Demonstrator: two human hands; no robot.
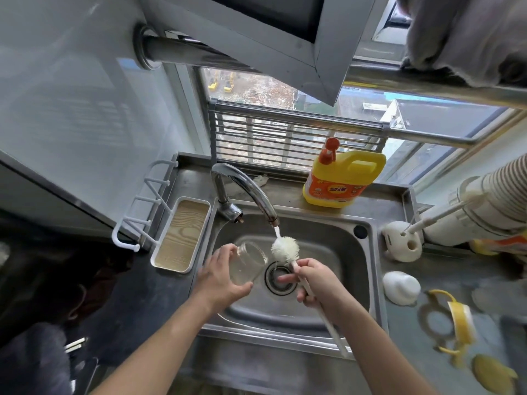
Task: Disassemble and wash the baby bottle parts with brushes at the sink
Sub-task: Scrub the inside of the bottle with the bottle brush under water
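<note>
My left hand (221,276) grips a clear glass bottle body (248,261) over the steel sink (356,280), its open mouth tilted up and to the right. My right hand (319,285) holds the white handle of a bottle brush (284,248). The bristly head sits just outside the bottle mouth, under a thin stream from the faucet (248,185). On the counter to the right lie a yellow collar with handles (459,320), a yellow cap (492,373) and a white rounded part (400,286).
A yellow detergent jug (342,178) stands behind the sink. A white brush holder (402,240) with a thin brush sits at the sink's right rim. A white tray (182,235) with a hook rack lies on the left. The drain (281,276) is open.
</note>
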